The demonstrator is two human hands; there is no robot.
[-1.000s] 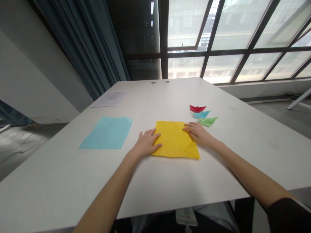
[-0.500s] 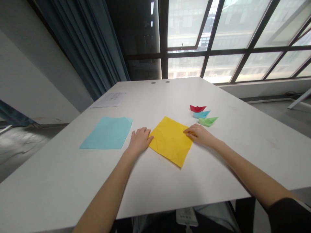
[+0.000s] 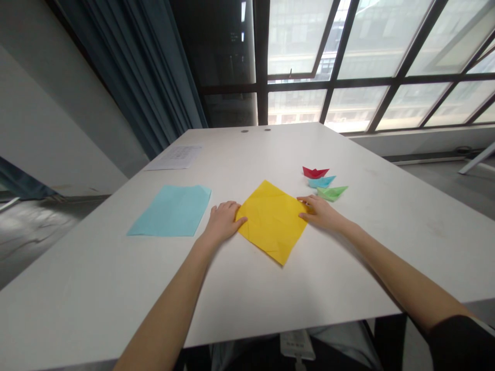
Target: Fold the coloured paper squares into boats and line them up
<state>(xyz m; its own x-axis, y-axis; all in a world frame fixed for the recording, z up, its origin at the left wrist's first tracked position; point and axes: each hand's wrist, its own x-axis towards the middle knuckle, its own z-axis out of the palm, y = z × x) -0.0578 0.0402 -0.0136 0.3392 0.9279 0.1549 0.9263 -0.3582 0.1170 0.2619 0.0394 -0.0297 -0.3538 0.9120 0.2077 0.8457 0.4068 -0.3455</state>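
Head: two hands (image 3: 223, 221) (image 3: 323, 212) touch one yellow sheet (image 3: 273, 219) near three boats (image 3: 315, 174) (image 3: 322, 182) (image 3: 332, 194).

Left hand (image 3: 224, 220) and right hand (image 3: 323, 212) lie palm down, thumbs turned inward.
The left forearm (image 3: 174, 299) slants in from 7 o'clock, fingers close together and angled toward 1, thumb spread toward 2 or 3 — the right forearm (image 3: 402, 270) comes from 4 o'clock, fingers reaching toward 10, thumb apart from them, pointing at 9.
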